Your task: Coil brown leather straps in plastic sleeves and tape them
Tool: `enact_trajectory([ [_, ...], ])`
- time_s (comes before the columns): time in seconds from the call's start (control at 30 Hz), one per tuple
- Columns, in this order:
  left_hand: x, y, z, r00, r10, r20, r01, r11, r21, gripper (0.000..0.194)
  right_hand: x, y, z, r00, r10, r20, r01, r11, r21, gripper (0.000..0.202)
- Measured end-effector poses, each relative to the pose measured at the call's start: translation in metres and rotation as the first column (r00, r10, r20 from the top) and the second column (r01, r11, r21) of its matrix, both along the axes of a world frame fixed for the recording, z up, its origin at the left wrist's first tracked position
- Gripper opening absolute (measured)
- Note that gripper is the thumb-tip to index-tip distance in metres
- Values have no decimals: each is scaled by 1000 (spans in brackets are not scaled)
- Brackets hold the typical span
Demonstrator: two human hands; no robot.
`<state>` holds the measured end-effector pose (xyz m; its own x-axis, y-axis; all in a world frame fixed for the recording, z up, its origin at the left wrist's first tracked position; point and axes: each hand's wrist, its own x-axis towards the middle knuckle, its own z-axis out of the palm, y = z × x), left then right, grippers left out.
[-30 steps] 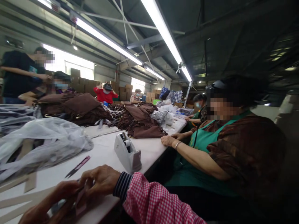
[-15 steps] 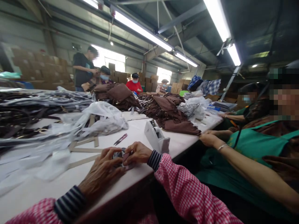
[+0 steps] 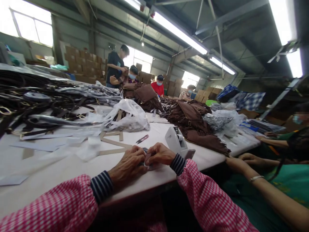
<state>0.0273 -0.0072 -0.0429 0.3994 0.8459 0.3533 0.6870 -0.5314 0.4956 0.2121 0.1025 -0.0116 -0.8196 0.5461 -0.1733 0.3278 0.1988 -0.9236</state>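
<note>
Lower centre, my right hand (image 3: pixel 160 154) pinches one brown piece (image 3: pixel 147 158); my left hand (image 3: pixel 129 165) curls palm-down, grip hidden; one dispenser (image 3: pixel 175 141), one snipper (image 3: pixel 142 139).

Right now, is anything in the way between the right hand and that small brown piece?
Nothing visible: the right hand pinches the small brown piece, the left hand close beside it. The tape dispenser stands beyond the right hand.

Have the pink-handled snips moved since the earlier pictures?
No: the view turned, but the snips still lie left of the tape dispenser, blades pointing away from it.
</note>
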Motion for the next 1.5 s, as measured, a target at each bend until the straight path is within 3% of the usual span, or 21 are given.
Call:
enact_trajectory([
  [0.23,-2,1,-2,1000,-5,12,5,1000,25,17,-1,-2,6,999,0,41,0,1000,0,19],
  [0.57,-3,-2,1,1000,-2,-15,3,998,69,26,-18,14,34,946,218,240,-213,976,-45,18],
  [0.73,-7,-1,2,998,64,-15,-63,994,91,25,-24,13,42,950,231,213,-245,969,42,12],
  [0.83,-9,0,0,996,86,-10,-84,993,86,23,-19,6,42,975,181,129,-199,970,137,16],
  [0.93,-9,1,-4,995,95,-11,-93,990,102,22,-8,-8,35,994,98,42,-107,939,327,26],
  [1.03,-8,1,-6,994,106,-9,-104,987,122,19,4,-27,22,997,-36,-62,64,838,542,33],
  [1.13,-6,0,-6,995,102,-4,-101,986,130,20,13,-48,5,966,-148,-213,253,711,656,35],
  [1.2,-6,0,-4,995,99,-24,-95,988,122,24,15,-60,-6,944,-194,-267,326,682,655,31],
  [1.33,-5,1,-4,991,115,-61,-108,988,114,33,9,-71,-26,879,-297,-373,464,713,526,27],
  [1.43,-5,1,-6,991,122,-49,-115,986,117,31,1,-72,-36,809,-368,-459,547,757,357,43],
  [1.5,-6,1,-6,990,128,-52,-122,987,103,32,-4,-72,-40,818,-362,-447,510,816,272,42],
])
